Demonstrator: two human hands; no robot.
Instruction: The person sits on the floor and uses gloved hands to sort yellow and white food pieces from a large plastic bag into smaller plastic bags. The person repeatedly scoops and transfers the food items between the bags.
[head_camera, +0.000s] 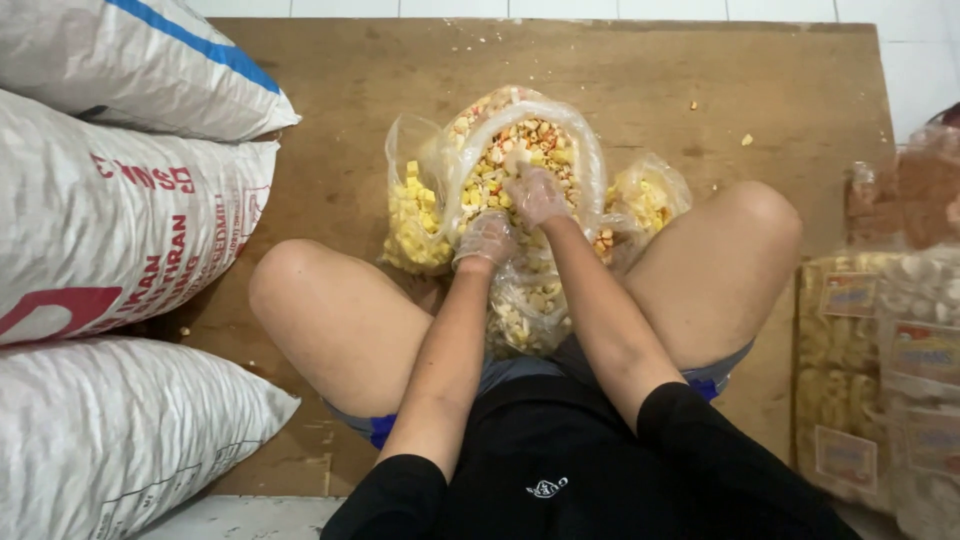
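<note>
We sit cross-legged on the wooden board with the open clear plastic bag of mixed snack pieces between our knees. Our gloved left hand pinches its near rim, and our gloved right hand curls into the pieces. If that rim slips, the thin, overfull bag could slump and spill onto the board, where stray crumbs already lie.

**Yellow, cream and red on a brown board**

Clear plastic gloves cover the left hand and the right hand, both over a transparent bag of mixed snack pieces in cream, yellow and reddish-orange. A second clear bag beside it holds plain yellow cubes. The wooden board is mid-brown, flecked with pale crumbs. Woven sacks are white, one with red lettering, another with a blue stripe. Sleeves and shirt are black; shorts grey-blue.
</note>
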